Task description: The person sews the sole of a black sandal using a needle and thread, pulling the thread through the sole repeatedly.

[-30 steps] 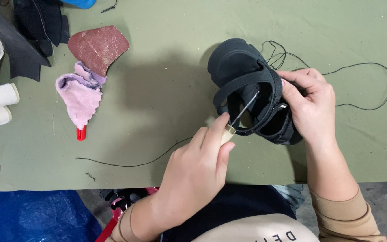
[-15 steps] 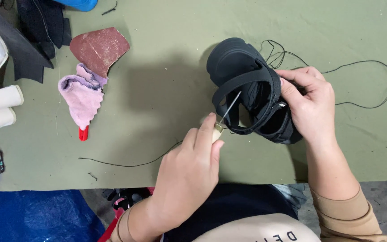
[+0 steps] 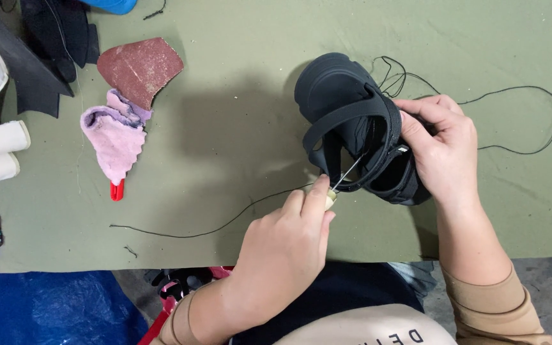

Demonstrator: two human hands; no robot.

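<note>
Right hand (image 3: 445, 150) grips black sandal (image 3: 356, 124) at table (image 3: 237, 115) middle; left hand (image 3: 289, 249) pinches awl (image 3: 340, 185) (tip under strap). Black thread (image 3: 225, 225) trails nearby; pink cloth (image 3: 113, 137), sandpaper (image 3: 140, 67) well left.

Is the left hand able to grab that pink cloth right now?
Probably not at once: the left hand is shut on a pale-handled awl stuck into the black sandal. Bare green table lies between it and the crumpled pink cloth.

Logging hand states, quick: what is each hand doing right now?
Left hand: closed on an awl, tip at the black sandal.
Right hand: closed, holding the sandal.
</note>
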